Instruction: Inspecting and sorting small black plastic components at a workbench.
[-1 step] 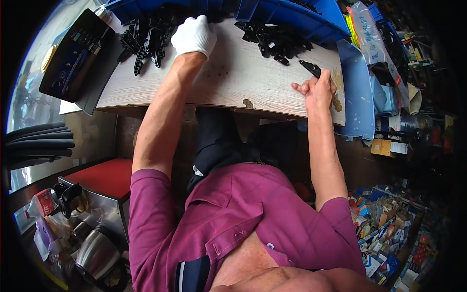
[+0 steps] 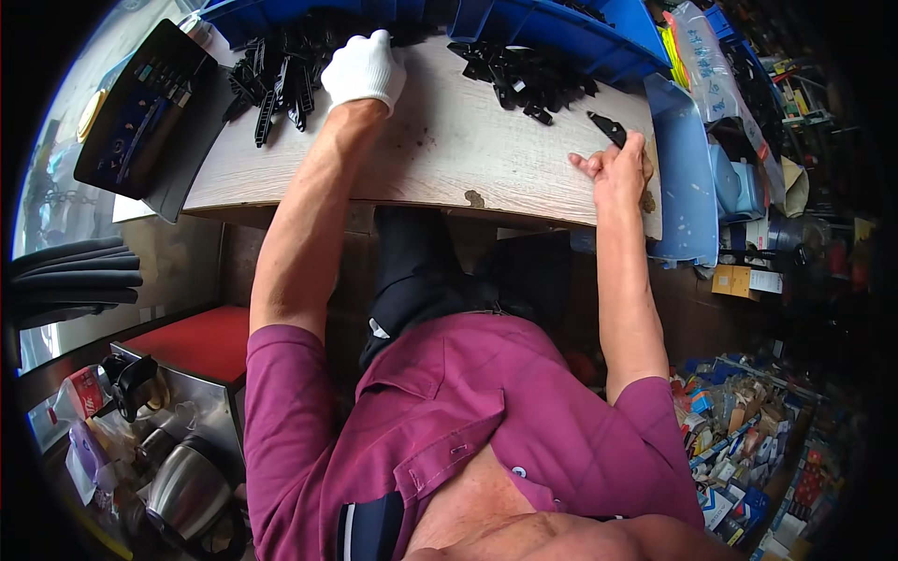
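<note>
My left hand (image 2: 365,73), in a white knit glove, is over the far side of the worktable, just right of a heap of long black ribbed plastic strips (image 2: 281,92). Its fingers are curled down and their tips are hidden, so what they hold does not show. My bare right hand (image 2: 619,173) is at the table's right end, pinching a slim, tapered black plastic piece (image 2: 608,129) that points away and to the left. One or two other fingers stick out to the left. Beyond it lies a pile of small glossy black plastic pieces (image 2: 526,79).
Blue bins (image 2: 561,39) line the back of the pale wood-grain table (image 2: 449,154). A light blue plastic tub (image 2: 687,173) stands against its right end. At the left is an open dark case-like object (image 2: 145,107). A steel kettle (image 2: 190,486) sits lower left.
My left hand has shifted slightly left. My right hand, with the black piece, has moved slightly right.
</note>
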Tool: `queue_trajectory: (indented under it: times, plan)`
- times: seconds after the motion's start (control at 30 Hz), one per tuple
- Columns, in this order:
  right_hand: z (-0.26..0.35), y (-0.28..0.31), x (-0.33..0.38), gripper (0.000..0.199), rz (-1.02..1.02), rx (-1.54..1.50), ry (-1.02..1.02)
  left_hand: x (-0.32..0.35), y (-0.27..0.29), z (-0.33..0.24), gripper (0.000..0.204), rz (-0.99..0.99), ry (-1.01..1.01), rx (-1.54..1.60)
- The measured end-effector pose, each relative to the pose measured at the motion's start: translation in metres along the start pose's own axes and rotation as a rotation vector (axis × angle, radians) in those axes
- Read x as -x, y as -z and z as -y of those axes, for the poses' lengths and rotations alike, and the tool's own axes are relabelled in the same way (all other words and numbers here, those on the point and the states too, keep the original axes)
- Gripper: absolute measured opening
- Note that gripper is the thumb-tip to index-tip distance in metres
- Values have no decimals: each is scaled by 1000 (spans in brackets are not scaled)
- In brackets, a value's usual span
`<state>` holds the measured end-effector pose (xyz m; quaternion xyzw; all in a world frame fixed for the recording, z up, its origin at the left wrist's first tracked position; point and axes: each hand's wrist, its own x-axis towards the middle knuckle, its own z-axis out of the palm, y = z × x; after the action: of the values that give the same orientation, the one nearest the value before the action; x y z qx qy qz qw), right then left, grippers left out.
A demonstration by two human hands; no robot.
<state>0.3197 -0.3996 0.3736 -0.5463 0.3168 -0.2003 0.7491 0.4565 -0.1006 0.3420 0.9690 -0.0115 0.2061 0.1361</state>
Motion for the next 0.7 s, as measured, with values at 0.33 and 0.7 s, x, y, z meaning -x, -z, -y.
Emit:
queue_trajectory:
  times: [0.33, 0.7]
  plan:
    - [11, 33, -29, 32, -62, 96, 148, 35, 8, 3, 20, -121, -248, -42]
    - [3, -25, -13, 26, 381, 741, 25, 108, 41, -56, 25, 83, -56, 912]
